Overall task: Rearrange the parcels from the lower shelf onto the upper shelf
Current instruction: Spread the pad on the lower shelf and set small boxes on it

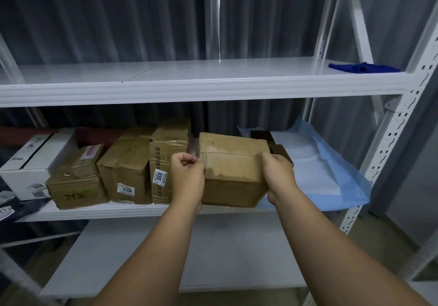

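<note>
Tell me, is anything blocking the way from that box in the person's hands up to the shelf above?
Nothing visible does. The cardboard box is held clear in front, and the upper shelf is bare above it; only a blue cloth lies far right.

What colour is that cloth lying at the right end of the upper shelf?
Deep blue. The cloth shows clearly in the head view, against the white upper shelf.

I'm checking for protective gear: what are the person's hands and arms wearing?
Nothing shows. The left hand and right hand are bare, with no gloves, rings or watch visible. Both forearms are uncovered to the bottom of the frame; no sleeve is in view.
</note>
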